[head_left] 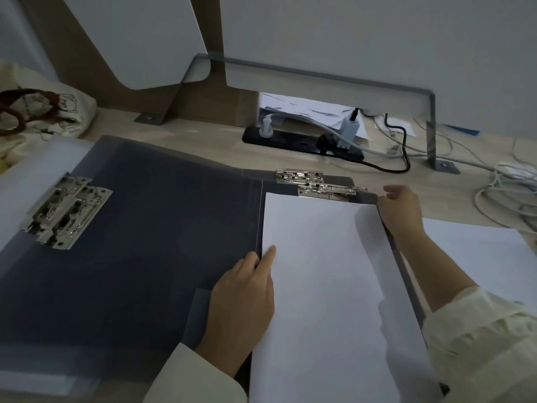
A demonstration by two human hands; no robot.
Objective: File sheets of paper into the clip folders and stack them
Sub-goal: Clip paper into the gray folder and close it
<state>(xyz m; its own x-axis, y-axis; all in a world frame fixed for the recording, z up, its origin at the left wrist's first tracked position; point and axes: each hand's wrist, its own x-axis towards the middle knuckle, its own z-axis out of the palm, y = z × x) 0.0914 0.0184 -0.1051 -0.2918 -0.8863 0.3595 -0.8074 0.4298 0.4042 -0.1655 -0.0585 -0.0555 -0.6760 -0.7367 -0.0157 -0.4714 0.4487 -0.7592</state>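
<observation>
A dark translucent clip folder lies open across the desk. On its right half rests a white sheet of paper, its top edge just below the metal clip. My left hand lies flat on the sheet's left edge, near the folder's spine. My right hand holds the sheet's upper right edge beside the clip. At the left, a pale translucent folder with its own metal clip sits partly under the dark one.
More white paper lies on the desk at the right. A black power strip with plugs and a tangle of cables lie behind. A cloth bag sits at the far left. A grey metal bracket stands at the back.
</observation>
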